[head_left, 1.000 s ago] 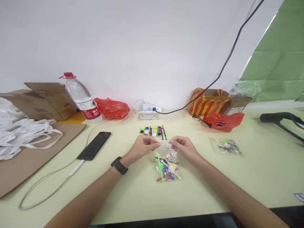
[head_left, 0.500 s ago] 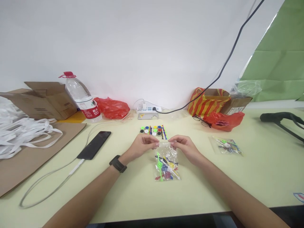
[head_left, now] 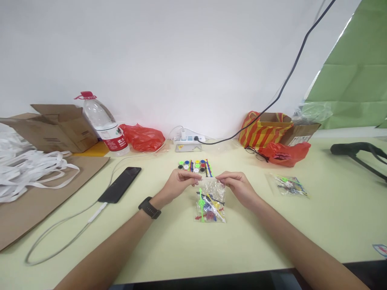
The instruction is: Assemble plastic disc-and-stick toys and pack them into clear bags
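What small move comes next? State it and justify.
Perhaps slide the right hand toward the left hand along the top edge of the held clear plastic bag, pressing it: both pinch that edge, and the colored pieces lie below it.

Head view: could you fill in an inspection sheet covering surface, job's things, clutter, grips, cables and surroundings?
Surface: pale yellow-green table, front edge in view.
Job's things: clear bag of coloured plastic pieces; second bag lying to the right; coloured discs and thin sticks in groups beyond the hands.
Clutter: phone, white straps, cardboard box and large bottle on the left; striped bag at back right.
Grips: left grip and right grip pinch the clear bag's top edge.
Cables: pale cable at the phone; black cable plugged into the power strip.
Surroundings: white wall; green sheet at far right.
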Tool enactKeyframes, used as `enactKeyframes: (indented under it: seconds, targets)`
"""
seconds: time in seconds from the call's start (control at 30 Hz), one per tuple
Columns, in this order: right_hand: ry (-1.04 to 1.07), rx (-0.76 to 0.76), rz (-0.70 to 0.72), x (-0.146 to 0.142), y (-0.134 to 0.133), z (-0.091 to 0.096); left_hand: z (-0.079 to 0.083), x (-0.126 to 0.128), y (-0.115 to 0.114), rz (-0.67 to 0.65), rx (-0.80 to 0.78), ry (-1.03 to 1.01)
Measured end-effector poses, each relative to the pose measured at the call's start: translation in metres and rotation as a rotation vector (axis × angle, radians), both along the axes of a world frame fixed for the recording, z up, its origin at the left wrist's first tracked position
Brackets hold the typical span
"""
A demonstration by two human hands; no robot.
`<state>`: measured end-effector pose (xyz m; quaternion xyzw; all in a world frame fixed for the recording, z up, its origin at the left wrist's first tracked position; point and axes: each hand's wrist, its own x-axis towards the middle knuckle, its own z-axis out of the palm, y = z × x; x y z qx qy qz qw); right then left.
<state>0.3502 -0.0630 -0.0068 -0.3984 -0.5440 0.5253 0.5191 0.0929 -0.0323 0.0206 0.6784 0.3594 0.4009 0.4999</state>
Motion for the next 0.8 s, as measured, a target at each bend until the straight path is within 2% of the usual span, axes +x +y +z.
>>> enactKeyframes:
  seconds: [0.17,0.4,0.63,0.8]
  targets:
    - [0.028,0.012,0.004,-0.001,-0.003,0.003,0.002,0.002,-0.004,0.008,-0.054,-0.025]
    - [0.019,0.044,0.000,-0.005,-0.007,0.005,-0.006,0.013,-0.013,0.068,-0.117,-0.107]
    - [-0.196,0.036,0.048,-0.018,-0.011,0.003,-0.012,0.016,-0.015,0.026,-0.079,-0.092]
    - [-0.201,0.032,0.062,-0.018,-0.011,0.000,-0.014,0.018,-0.015,-0.075,-0.125,-0.043]
